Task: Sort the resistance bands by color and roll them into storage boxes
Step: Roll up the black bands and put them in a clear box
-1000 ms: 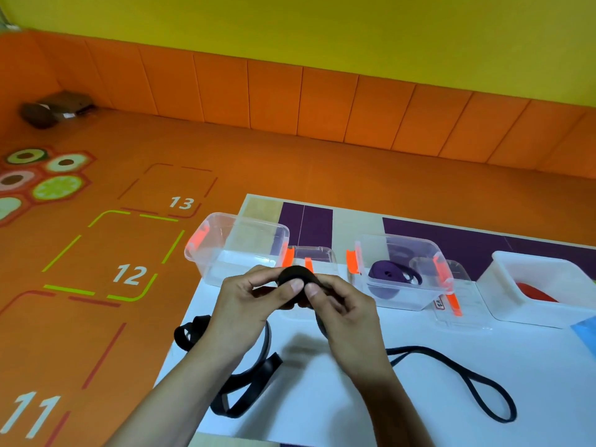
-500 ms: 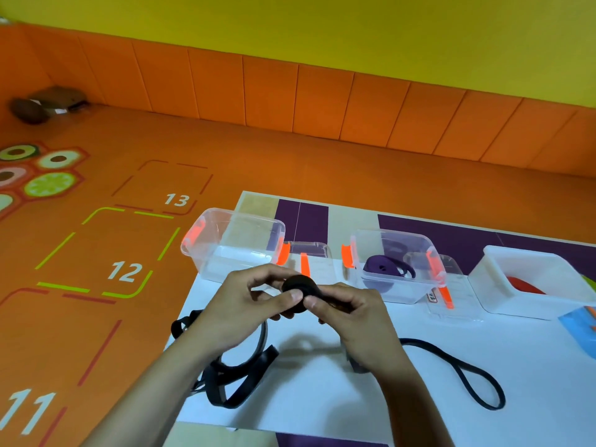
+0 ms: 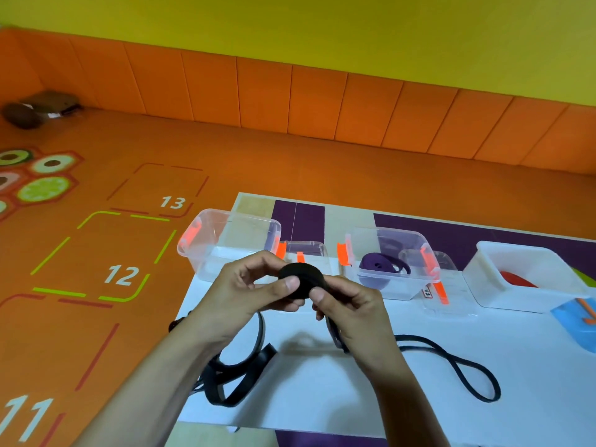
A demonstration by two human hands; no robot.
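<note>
I've got both hands curled in tight on the black rolled band (image 3: 301,280), my left hand (image 3: 251,296) pinching it with thumb on the front face and fingers behind, my right hand (image 3: 351,309) pinching its right edge. The loose tail (image 3: 451,362) trails off to the right of my right hand across the white sheet (image 3: 371,398). Another black band (image 3: 238,379) lies tangled under my left wrist, with the empty clear box (image 3: 225,243) just past my left hand and the purple band's box (image 3: 392,262) beyond my right.

Bare hands (image 3: 258,291), no sleeves.
</note>
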